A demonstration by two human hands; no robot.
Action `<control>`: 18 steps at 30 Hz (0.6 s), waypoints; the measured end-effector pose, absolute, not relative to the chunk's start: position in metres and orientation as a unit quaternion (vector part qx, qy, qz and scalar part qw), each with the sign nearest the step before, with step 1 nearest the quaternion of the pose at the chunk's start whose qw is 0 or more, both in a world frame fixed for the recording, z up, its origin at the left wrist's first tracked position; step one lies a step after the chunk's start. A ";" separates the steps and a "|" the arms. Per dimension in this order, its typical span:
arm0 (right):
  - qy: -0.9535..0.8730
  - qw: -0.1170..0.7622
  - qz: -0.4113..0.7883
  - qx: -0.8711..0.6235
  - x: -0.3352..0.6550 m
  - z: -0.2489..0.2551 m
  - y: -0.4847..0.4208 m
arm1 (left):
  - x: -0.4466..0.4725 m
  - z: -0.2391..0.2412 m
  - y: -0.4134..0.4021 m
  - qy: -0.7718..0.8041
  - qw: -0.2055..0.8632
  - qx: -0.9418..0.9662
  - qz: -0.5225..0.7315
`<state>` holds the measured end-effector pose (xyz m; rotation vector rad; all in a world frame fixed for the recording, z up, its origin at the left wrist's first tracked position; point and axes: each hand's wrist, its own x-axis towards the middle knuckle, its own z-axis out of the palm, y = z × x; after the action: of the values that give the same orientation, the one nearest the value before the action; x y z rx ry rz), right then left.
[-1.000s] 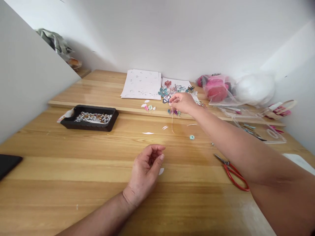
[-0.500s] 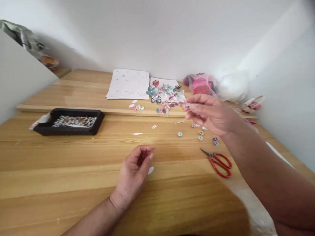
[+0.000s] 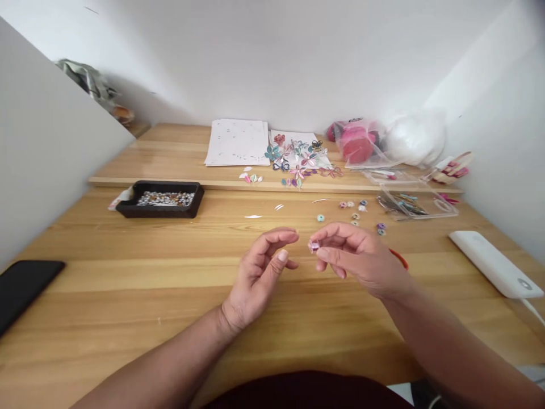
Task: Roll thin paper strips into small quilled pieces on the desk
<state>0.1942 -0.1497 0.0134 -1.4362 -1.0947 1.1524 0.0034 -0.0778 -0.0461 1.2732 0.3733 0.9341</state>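
Observation:
My right hand (image 3: 361,261) hovers over the middle of the wooden desk (image 3: 128,295) and pinches a tiny pink bead-like piece (image 3: 314,246) between thumb and fingertips. My left hand (image 3: 259,272) rests just left of it, fingers curled and apart, holding nothing that I can see. The two hands' fingertips are a few centimetres apart. Several small round beads (image 3: 353,213) lie scattered on the desk beyond the right hand. Red scissors (image 3: 400,258) are mostly hidden behind the right hand.
A black tray of beads (image 3: 159,200) sits at the left. Paper sheets (image 3: 238,150) and small paper flowers (image 3: 298,159) lie on the raised shelf. A clear box (image 3: 415,203), pink bag (image 3: 357,145), white device (image 3: 494,262) and black phone (image 3: 21,289) surround.
My right hand drew back from the flowers on the shelf to the middle of the desk, now pinching a small pink piece beside the left hand. The left hand lifted slightly.

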 end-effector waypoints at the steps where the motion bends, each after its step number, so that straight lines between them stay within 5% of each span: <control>1: -0.455 0.484 0.464 -0.586 0.189 0.013 -0.150 | 0.003 -0.045 -0.079 0.158 0.697 0.565 0.412; 9: -0.468 0.533 0.390 -0.587 0.171 0.000 -0.152 | 0.003 -0.054 -0.075 0.221 0.592 0.629 0.452; 18: -0.387 0.560 0.514 -0.522 0.162 -0.012 -0.153 | 0.002 -0.048 -0.068 0.154 0.480 0.711 0.490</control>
<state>0.1618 -0.1526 -0.0120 -1.2312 -0.9112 1.2117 0.0018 -0.0679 -0.0478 1.7354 0.3766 1.1967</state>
